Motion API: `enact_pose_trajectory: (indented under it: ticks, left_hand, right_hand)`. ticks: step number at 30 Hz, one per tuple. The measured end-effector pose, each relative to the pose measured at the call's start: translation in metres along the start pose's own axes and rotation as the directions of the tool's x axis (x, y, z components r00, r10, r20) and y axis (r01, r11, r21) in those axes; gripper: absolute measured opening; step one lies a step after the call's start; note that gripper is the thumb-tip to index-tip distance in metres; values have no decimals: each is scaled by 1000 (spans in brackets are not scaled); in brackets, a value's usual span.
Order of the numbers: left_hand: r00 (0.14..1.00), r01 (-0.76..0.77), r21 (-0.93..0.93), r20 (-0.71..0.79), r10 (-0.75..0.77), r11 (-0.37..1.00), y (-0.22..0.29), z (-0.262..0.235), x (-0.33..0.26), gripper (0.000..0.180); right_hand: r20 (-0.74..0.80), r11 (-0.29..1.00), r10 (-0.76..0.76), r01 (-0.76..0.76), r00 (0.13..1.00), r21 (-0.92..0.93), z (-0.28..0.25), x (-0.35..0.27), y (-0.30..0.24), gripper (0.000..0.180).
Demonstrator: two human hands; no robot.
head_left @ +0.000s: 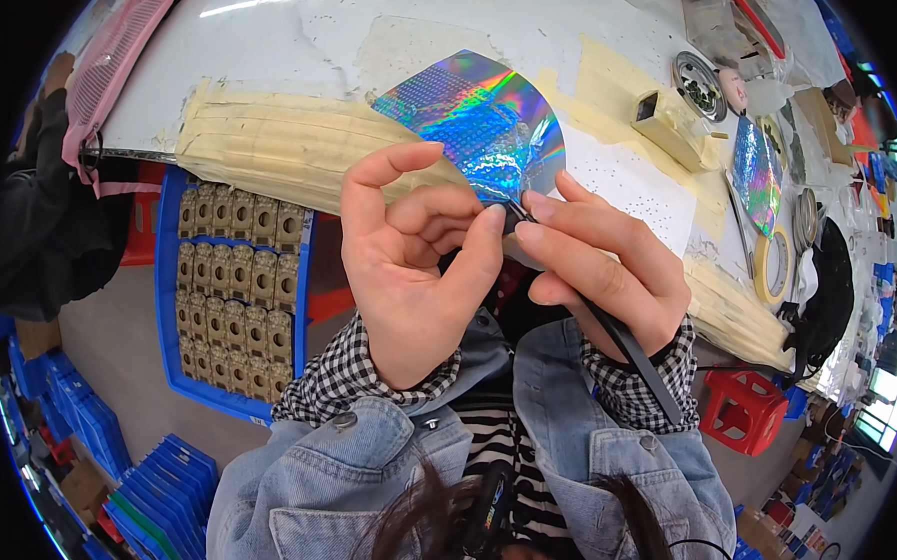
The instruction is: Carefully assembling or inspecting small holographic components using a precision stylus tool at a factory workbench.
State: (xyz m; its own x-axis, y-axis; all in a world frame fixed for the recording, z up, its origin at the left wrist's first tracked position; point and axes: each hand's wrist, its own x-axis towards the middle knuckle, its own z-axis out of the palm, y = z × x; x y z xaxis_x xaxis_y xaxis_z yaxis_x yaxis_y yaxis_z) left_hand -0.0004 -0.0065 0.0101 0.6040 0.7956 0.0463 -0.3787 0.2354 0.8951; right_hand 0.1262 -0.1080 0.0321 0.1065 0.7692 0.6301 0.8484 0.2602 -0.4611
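While both hands meet over the lap, seen from the head camera, the scene reads as follows:
Left hand: the left hand (408, 267) has thumb and fingers pinched together on the lower edge of a holographic foil sheet (482, 123); its index finger arches above the pinch
Right hand: the right hand (598, 263) is clamped round black tweezers (621, 338), whose tips meet the foil just beside the left thumb; the handle runs back down across the checked cuff
Foil sheet: held up, slightly curled, between the hands and the white worktable (288, 37), its rainbow face dotted with tiny rows
Bench edge: padded with beige masking tape (282, 137); a white perforated sheet (629, 177) lies just behind the right hand
Left of the hands: a blue tray (169, 302) filled with rows of tan moulded parts (239, 289)
Right side: a second holographic sheet (756, 171), a tape roll (773, 266), a small metal dish (698, 74); a red stool (744, 407) below
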Motion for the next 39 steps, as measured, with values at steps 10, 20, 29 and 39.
enact_pose_trajectory:
  ticks: [10, 20, 29, 39]
  left_hand:
    - [1000, -20, 7, 4, 20, 1000, -1, 0, 0, 55]
    - [1000, 0, -6, -10, 0, 1000, -2, 0, 0, 54]
    - [999, 38, -120, 34, -34, 992, -5, -4, 2, 51]
    - [998, 69, -109, 18, -68, 992, -3, -2, 3, 50]
  right_hand:
    - [9, 1000, 11, -11, 1000, 3, 0, 1, -1, 37]
    - [9, 1000, 25, -25, 1000, 8, 1, 1, -1, 37]
    - [1, 989, -104, 104, 995, -103, 3, 2, 2, 33]
    - [-17, 994, -88, 86, 996, -70, 2, 0, 2, 32]
